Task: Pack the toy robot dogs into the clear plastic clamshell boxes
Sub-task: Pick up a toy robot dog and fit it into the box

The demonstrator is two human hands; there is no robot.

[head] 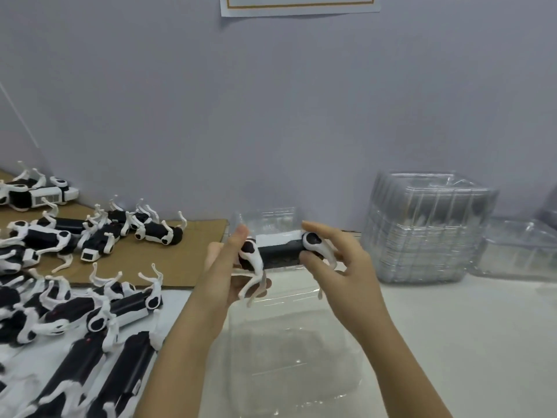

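A black and white toy robot dog (278, 251) is held level above an open clear clamshell box (289, 357) that lies on the white table. My left hand (224, 267) grips the dog's left end, fingers curled round its white legs. My right hand (340, 263) grips the right end, thumb and fingers round the white hip joint. The box's raised lid (268, 218) stands behind the dog.
Several more toy dogs (75, 282) lie in a heap at the left, some on a brown cardboard sheet (193, 251). A tall stack of clear clamshell boxes (425, 227) stands at the right by the grey wall, with another clear box (518, 248) beside it.
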